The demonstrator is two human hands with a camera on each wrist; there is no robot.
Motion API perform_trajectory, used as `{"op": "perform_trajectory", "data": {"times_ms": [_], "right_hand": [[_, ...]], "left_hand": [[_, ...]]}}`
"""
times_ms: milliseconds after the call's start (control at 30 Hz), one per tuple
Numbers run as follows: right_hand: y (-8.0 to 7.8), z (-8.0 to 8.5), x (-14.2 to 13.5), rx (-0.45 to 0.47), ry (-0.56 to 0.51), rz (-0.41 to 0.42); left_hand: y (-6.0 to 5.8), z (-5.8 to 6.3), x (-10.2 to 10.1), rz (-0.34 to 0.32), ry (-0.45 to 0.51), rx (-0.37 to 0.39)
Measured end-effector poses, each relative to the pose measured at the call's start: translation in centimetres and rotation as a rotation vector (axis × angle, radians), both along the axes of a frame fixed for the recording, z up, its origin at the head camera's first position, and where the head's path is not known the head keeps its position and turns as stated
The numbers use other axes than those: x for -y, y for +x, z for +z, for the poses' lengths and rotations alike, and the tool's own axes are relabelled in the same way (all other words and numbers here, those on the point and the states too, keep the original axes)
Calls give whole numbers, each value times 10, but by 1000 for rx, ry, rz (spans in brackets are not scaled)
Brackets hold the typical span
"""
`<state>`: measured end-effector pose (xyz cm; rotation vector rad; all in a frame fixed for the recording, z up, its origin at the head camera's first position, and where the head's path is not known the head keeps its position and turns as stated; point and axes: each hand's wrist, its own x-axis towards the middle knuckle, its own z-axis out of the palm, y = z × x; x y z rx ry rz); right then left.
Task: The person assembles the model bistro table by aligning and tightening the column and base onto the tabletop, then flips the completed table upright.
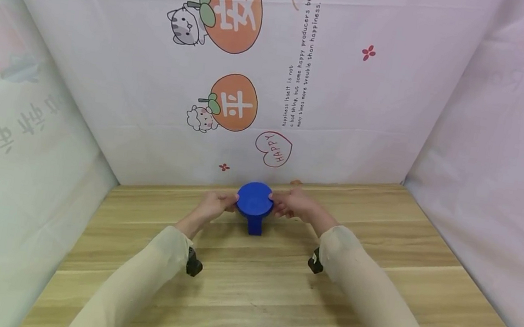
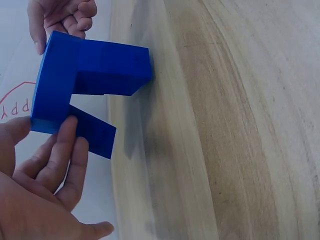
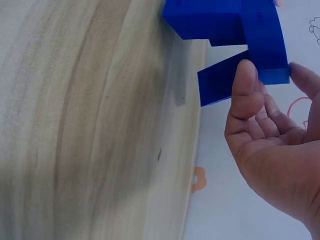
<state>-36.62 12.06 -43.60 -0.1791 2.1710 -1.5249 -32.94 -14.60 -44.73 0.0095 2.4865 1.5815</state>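
A small blue stool-shaped piece [image 1: 255, 198] with a flat round top and block-like legs is near the back of the wooden table. My left hand [image 1: 213, 205] pinches the left side of its top; the left wrist view shows the thumb at the rim and fingers beneath the blue piece [image 2: 56, 80]. On the opposite side, my right hand [image 1: 297, 204] pinches the rim. In the right wrist view, fingers of the right hand [image 3: 280, 155] are at the edge and underside of the blue piece [image 3: 265, 40]. Whether its legs touch the table I cannot tell.
The wooden table [image 1: 245, 294] meets a white printed cloth [image 1: 339, 102] hanging close behind the blue piece. Cloth sides [image 1: 10, 152] stand at left and right. A small orange item [image 3: 199, 179] lies at the table's back edge.
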Motion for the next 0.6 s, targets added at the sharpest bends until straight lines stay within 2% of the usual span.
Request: {"op": "perform_trajectory", "data": {"times_ms": [167,400,600], "right_hand": [[1,-6,1,-12,20,0],[7,-13,3,-25,37,-6],[8,-15,2,-30,29,-10]], "left_hand": [[-1,-6,-3,9,8,29],[-1,-13,-5,2,14,26],[-3,-11,-6,-6,-66,26]]}}
